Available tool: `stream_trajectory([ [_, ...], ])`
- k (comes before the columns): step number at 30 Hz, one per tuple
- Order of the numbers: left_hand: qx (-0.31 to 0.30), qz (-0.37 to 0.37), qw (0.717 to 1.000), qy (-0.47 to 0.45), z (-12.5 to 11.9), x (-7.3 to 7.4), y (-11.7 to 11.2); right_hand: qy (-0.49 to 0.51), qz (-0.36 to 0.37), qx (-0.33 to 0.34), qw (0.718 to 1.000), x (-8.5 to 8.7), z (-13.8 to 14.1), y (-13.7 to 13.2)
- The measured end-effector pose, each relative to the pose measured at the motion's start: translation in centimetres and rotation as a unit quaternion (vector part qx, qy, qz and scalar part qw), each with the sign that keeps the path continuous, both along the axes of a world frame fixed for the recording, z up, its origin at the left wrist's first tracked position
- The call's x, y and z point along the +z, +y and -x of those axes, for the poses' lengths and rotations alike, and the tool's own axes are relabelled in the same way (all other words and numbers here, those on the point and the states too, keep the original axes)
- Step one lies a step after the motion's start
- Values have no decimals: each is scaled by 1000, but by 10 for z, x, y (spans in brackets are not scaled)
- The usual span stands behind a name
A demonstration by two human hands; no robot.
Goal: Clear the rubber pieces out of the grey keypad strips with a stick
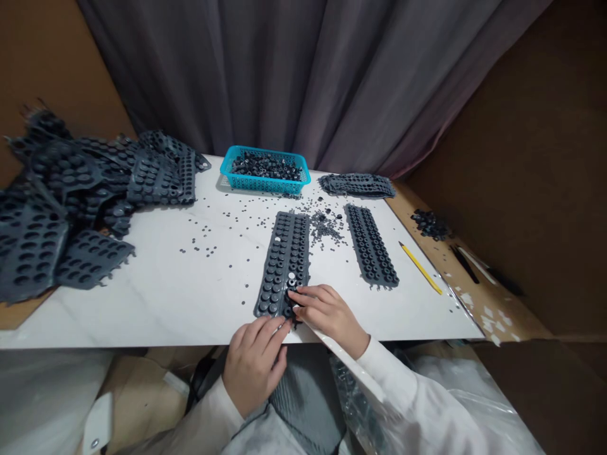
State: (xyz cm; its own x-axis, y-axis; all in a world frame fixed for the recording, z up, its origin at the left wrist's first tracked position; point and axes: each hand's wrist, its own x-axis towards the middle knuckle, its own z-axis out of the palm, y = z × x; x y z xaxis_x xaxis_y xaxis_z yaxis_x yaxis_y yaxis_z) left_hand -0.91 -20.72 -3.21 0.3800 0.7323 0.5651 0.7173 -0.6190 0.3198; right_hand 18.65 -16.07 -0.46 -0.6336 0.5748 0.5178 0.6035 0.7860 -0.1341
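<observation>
A dark grey rubber sheet (pixel 284 259) studded with round moulded parts lies lengthwise on the white table (pixel 190 284). Both hands are at its near end. My right hand (pixel 327 313) rests on the near right corner with fingertips pinched on a small round part in the sheet. My left hand (pixel 253 363) sits at the table's front edge, fingers stretched together and touching the sheet's near edge. A few holes in the sheet show white where parts are gone.
A second studded sheet (pixel 370 244) lies to the right, a folded one (pixel 356 184) behind it. A blue basket (pixel 265 169) of loose rings stands at the back. Piled sheets (pixel 61 202) fill the left. Small punched bits (pixel 327 224) are scattered. A yellow pencil (pixel 420 267) lies right.
</observation>
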Motion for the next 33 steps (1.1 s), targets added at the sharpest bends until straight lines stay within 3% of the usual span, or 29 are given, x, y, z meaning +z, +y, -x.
stream_trajectory([
  [5, -1, 6, 1000, -10, 0, -1, 0, -51, -37, -22, 998, 3, -3, 4],
  [9, -10, 19, 1000, -21, 0, 0, 0, 48, -11, -118, 992, 8, -11, 6],
  [15, -5, 32, 999, -32, 0, 0, -1, 242, 98, -230, 938, 31, -24, 4],
  [19, -1, 35, 999, -28, -1, -2, -1, 281, 298, -182, 894, 45, -15, -4],
  [21, 1, 33, 999, -28, -1, -3, -1, 271, 353, -144, 884, 44, -5, -8],
  [26, 9, 30, 999, -38, -1, -6, -1, 232, 238, -50, 942, 20, 10, -11],
  [29, 6, 29, 999, -40, -1, -8, -1, 210, 215, -42, 953, 9, 9, -9],
  [33, 15, 23, 999, -47, -2, -9, -1, 191, 204, -35, 960, 8, 6, -9],
])
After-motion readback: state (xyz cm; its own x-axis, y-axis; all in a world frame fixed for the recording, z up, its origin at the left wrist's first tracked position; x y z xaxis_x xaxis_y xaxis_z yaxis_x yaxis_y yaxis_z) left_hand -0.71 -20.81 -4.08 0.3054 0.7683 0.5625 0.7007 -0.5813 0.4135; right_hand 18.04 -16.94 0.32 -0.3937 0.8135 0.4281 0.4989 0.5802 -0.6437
